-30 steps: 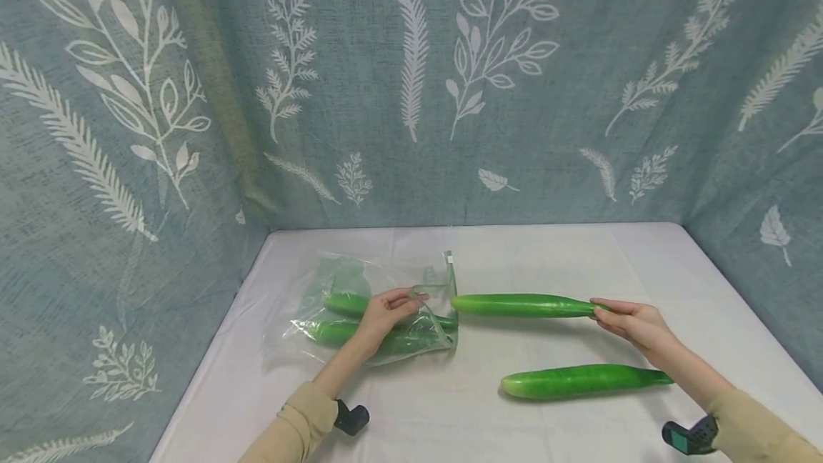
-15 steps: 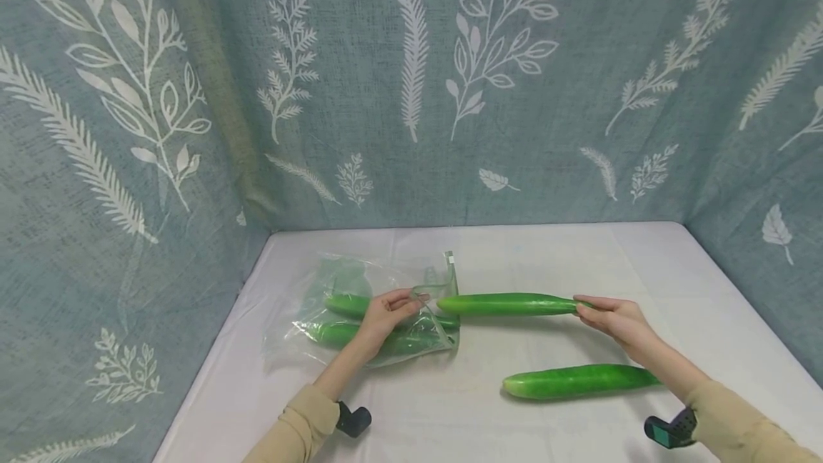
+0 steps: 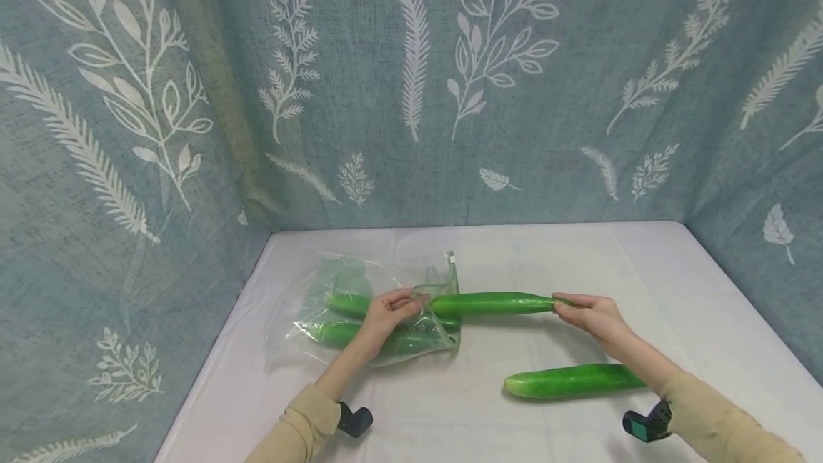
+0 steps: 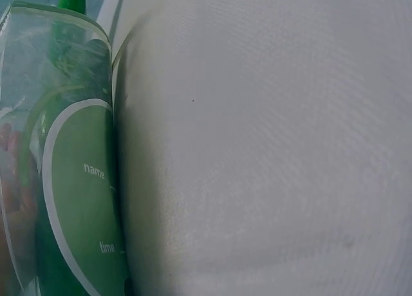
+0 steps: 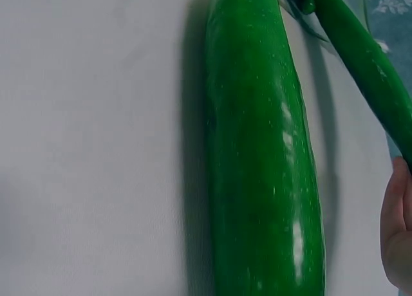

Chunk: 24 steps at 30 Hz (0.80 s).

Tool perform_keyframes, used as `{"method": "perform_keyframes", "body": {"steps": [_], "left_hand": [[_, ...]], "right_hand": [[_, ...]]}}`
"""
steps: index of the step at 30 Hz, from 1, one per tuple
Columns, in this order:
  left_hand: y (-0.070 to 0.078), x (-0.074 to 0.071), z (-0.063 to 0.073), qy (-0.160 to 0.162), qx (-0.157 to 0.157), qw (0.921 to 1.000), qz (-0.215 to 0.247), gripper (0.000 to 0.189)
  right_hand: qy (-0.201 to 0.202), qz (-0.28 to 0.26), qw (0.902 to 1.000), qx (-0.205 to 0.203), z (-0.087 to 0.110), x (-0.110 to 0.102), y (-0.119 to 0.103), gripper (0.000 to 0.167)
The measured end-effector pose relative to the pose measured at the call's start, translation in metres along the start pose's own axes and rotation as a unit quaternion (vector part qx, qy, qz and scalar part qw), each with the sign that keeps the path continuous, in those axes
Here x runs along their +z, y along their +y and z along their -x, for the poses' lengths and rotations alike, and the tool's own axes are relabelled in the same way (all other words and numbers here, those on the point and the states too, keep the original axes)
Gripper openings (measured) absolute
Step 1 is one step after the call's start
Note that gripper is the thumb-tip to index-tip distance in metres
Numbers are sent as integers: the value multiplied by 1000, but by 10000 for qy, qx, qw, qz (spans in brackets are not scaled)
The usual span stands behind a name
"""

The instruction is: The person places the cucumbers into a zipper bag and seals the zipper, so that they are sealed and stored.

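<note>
My left hand pinches the mouth edge of a clear plastic zip bag. Two green cucumbers lie inside it, an upper cucumber and a lower cucumber. My right hand holds a third cucumber by its narrow stem end, its blunt tip inside the bag's mouth. In the right wrist view the held cucumber slants at upper right, with the right hand's fingers on its end. The left wrist view shows the bag's printed green label; the left hand appears only faintly through the plastic.
Another cucumber lies on the white-covered table, in front of the right hand, its right end behind the forearm. A blue-green leaf-patterned curtain hangs along the back and both sides.
My right hand has moved left with the held cucumber, whose tip has passed from outside the bag's mouth to inside it. The left hand stays at the bag's edge.
</note>
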State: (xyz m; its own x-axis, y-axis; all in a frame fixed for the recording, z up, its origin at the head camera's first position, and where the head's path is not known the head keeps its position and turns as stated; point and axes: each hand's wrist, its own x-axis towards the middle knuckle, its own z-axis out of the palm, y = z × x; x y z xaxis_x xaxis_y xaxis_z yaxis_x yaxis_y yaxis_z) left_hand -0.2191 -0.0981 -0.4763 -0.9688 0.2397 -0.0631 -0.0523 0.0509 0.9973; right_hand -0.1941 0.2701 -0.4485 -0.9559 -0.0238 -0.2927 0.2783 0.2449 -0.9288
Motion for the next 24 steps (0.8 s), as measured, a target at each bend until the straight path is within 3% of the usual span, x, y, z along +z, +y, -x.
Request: {"method": "perform_keyframes", "body": {"steps": [11, 18, 24], "left_hand": [[0, 1, -1, 118, 36, 9999, -2, 42], [1, 2, 0, 211, 20, 9997, -88, 45], [2, 2, 0, 206, -29, 9998, -3, 45]], "right_hand": [[-104, 176, 9998, -32, -5, 22, -6, 57], [-18, 884, 9959, -214, -9, 36, -6, 49], [-142, 1093, 9930, -436, -13, 47, -7, 44]]}}
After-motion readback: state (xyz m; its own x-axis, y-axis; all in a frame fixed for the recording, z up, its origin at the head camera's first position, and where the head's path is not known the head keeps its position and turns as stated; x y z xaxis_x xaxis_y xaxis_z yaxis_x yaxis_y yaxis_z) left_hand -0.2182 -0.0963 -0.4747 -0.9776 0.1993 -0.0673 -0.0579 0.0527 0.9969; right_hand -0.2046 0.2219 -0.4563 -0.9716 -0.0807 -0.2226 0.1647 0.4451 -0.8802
